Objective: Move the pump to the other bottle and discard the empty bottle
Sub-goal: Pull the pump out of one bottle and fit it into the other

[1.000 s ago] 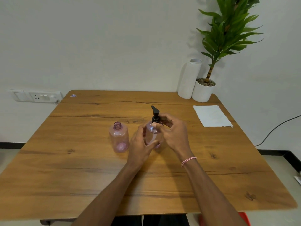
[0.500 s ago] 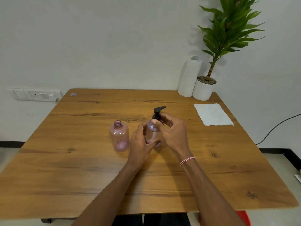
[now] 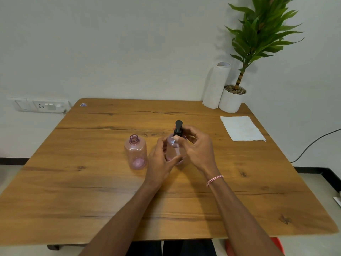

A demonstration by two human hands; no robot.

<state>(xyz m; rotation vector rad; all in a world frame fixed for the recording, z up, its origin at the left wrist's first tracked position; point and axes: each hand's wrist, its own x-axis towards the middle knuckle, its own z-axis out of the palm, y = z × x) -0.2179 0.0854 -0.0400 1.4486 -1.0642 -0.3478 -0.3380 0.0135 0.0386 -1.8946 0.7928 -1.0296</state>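
Pump (image 3: 178,128), black, sits on the pink bottle (image 3: 174,150) at centre frame, standing on the table (image 3: 92,191). We see the left hand (image 3: 160,163) wrap the bottle body to brace it, while the right hand (image 3: 198,150) pinches the pump collar with its fingers (image 3: 176,138), apparently to unscrew it. The open second bottle (image 3: 136,152) waits just left. Against the earlier frame, the spout has rotated from pointing right to pointing away.

Pink see-through bottles (image 3: 136,153) — black pump (image 3: 178,128), brown wood-grain table (image 3: 92,191), white paper sheet (image 3: 242,128), green plant (image 3: 262,32).
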